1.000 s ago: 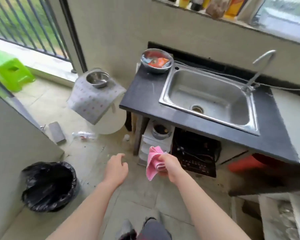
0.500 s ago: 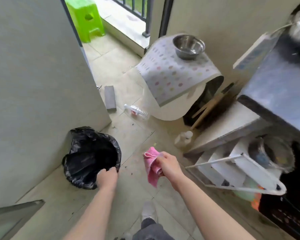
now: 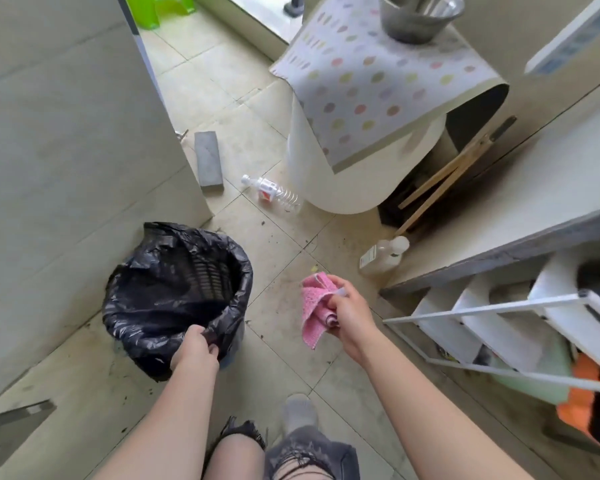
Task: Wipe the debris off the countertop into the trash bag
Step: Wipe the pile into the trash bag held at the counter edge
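A black trash bag (image 3: pixel 160 289) lines a small bin on the tiled floor by the left wall. My left hand (image 3: pixel 195 349) grips the near rim of the bag, fingers curled over the plastic. To its right my right hand (image 3: pixel 347 315) holds a crumpled pink cloth (image 3: pixel 313 308) above the floor, apart from the bin. The countertop and sink are out of view.
A clear plastic bottle (image 3: pixel 272 195) and a grey block (image 3: pixel 208 162) lie on the floor. A round white appliance under a dotted cloth (image 3: pixel 371 88) carries a steel bowl (image 3: pixel 418 15). A soap bottle (image 3: pixel 383 256) and a white shelf rack (image 3: pixel 492 303) stand right. A wall panel (image 3: pixel 66 150) is left.
The view turned from the sink down to the floor. My left hand reached the bin and took hold of the bag's rim. My right hand kept the pink cloth.
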Tool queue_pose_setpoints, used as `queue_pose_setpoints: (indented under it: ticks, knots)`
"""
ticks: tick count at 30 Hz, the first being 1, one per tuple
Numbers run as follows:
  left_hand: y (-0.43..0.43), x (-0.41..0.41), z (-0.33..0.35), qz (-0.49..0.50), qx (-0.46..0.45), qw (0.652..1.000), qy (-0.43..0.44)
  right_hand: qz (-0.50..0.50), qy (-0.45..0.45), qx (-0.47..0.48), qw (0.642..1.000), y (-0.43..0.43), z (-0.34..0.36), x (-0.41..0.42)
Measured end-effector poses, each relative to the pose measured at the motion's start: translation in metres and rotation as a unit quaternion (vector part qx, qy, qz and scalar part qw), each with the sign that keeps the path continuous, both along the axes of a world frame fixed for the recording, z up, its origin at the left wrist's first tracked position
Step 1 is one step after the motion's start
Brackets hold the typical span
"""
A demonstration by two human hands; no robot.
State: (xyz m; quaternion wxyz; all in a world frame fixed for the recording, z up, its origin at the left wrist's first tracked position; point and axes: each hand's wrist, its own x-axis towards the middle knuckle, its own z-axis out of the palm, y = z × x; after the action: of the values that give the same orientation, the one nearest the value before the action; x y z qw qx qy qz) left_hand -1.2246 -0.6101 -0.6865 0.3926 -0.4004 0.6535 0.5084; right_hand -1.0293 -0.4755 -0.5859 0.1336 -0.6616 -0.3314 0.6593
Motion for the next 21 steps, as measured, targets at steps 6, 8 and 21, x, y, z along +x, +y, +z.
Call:
queue_pose_setpoints:
  ticks: [6, 8, 21]
  knots:
    - [-0.018, 0.069, 0.157, -0.142, -0.018, 0.99, 0.018, -0.144, 0.072, -0.013, 0.987, -0.045, 0.14, 0.064]
    - [-0.038, 0.101, 0.207, -0.227, -0.003, 0.974, 0.017, -0.163, 0.085, -0.001, 0.983, -0.067, 0.178, 0.091]
    - [-0.112, 0.276, 0.437, -0.623, 0.101, 0.775, 0.032, -0.505, 0.094, 0.139, 0.847, -0.268, 0.414, 0.32]
